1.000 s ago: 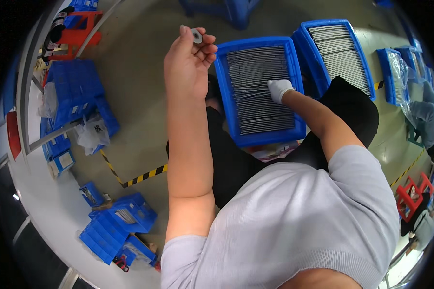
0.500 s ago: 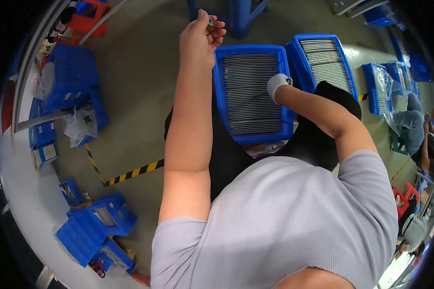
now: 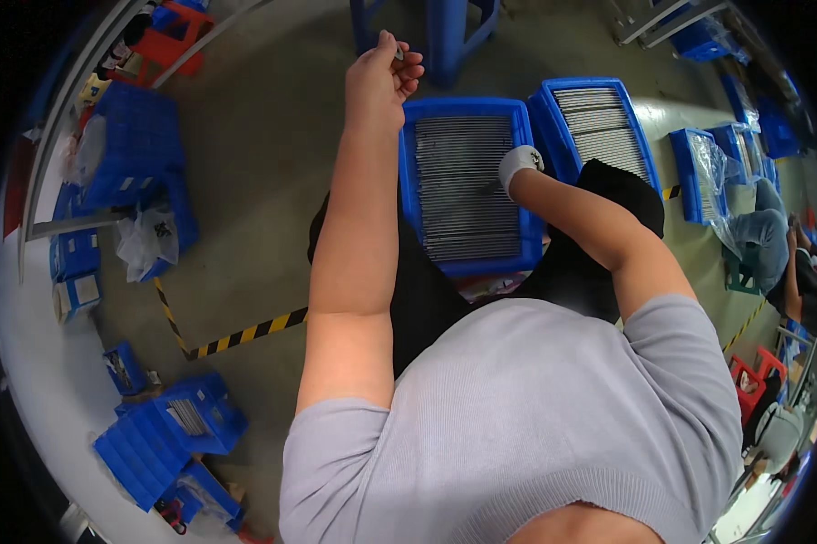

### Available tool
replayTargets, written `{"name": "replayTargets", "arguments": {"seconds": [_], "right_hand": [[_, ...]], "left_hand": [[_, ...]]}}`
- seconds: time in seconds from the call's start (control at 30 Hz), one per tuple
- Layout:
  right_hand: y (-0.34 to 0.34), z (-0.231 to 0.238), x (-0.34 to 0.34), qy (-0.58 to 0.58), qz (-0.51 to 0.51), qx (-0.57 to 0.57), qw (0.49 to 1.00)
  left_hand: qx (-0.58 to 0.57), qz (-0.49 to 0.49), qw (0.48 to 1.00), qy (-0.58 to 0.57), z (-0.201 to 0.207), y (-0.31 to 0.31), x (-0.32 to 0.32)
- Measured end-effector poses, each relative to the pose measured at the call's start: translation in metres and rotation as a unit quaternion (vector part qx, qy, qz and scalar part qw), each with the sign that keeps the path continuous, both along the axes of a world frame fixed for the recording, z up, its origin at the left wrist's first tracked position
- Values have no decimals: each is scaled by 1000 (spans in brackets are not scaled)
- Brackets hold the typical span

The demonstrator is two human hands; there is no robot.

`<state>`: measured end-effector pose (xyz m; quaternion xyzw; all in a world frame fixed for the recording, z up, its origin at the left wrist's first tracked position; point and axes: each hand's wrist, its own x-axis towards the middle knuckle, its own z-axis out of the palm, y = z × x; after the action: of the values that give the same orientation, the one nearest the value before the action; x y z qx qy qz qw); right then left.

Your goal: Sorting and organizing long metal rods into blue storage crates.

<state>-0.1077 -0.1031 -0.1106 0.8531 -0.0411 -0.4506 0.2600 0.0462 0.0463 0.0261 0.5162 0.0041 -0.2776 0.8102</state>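
My left hand point(image 3: 384, 80) is bare and raised beyond the far left corner of a blue plastic crate point(image 3: 408, 181). Its fingers are curled, with a small pale piece point(image 3: 398, 54) pinched at the thumb; its kind is too small to make out. A white glove covers my right hand point(image 3: 519, 167), which is closed above the crate's right side. From it a thin dark tool point(image 3: 490, 189) points left over closely packed rows of thin grey strips point(image 3: 467, 213) in the crate. The right fingertips are mostly hidden.
A second blue crate point(image 3: 546, 136) with pale strips stands to the right, beside my knee. Blue stool legs point(image 3: 445, 45) rise beyond. Stacked blue crates point(image 3: 136, 136) line the left, near black-and-yellow floor tape point(image 3: 250, 333). Another person point(image 3: 762, 231) sits at far right.
The whole view has shifted a little, so the crates sit slightly lower and further left. Both hands keep about the same place relative to the crate.
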Motion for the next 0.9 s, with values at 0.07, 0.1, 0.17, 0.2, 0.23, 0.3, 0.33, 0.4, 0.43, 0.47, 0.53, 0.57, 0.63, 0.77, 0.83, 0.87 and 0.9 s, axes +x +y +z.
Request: {"name": "replayTargets", "arguments": {"seconds": [0.07, 0.1, 0.17, 0.2, 0.23, 0.3, 0.33, 0.4, 0.43, 0.47, 0.53, 0.57, 0.63, 0.77, 0.83, 0.87, 0.9], "right_hand": [[-12, 0, -8, -25, 5, 39, 999], [-24, -8, -17, -42, 20, 87, 995], [-32, -1, -27, -93, -34, 133, 986], [-30, 3, -31, -139, -90, 180, 970], [-14, 33, -27, -132, -184, 202, 953], [-12, 61, -23, -128, -294, 237, 917], [-20, 53, -23, -136, -291, 237, 917], [-34, 44, -18, -258, -270, 306, 876], [-30, 58, -10, -274, -285, 343, 852], [-31, 71, -8, -282, -279, 346, 850], [-38, 89, -5, -334, -400, 474, 710], [-43, 96, -3, -369, -401, 499, 673], [-45, 119, -1, -386, -447, 553, 588], [-59, 147, -2, -449, -384, 556, 584], [-59, 146, -2, -497, -349, 531, 592], [-58, 141, -1, -508, -351, 524, 587], [-59, 140, 1, -511, -353, 526, 581]], "left_hand": [[2, 2, 1000, 2, 0, 1, -1], [6, 4, 1000, 8, -1, 1, -1], [8, 15, 1000, 7, 2, 7, 2], [12, 20, 1000, 14, 3, 10, 3], [18, 31, 999, 22, 3, 17, 5], [5, 29, 999, 18, 2, 17, 9], [-4, 24, 1000, 20, 1, 16, 13], [-6, 34, 999, 25, 2, 16, 16], [0, 50, 998, 39, 2, 24, 17], [-1, 52, 998, 29, 3, 26, 18], [7, 84, 996, 27, 7, 27, 18], [6, 84, 996, 17, 7, 27, 17], [15, 96, 995, 18, 5, 31, 15], [-2, 50, 999, -17, 6, 22, 6], [-4, 24, 999, -37, 9, 18, 2], [-13, 0, 999, -40, 10, 16, -1], [-23, -24, 999, -43, 11, 13, -2]]}}
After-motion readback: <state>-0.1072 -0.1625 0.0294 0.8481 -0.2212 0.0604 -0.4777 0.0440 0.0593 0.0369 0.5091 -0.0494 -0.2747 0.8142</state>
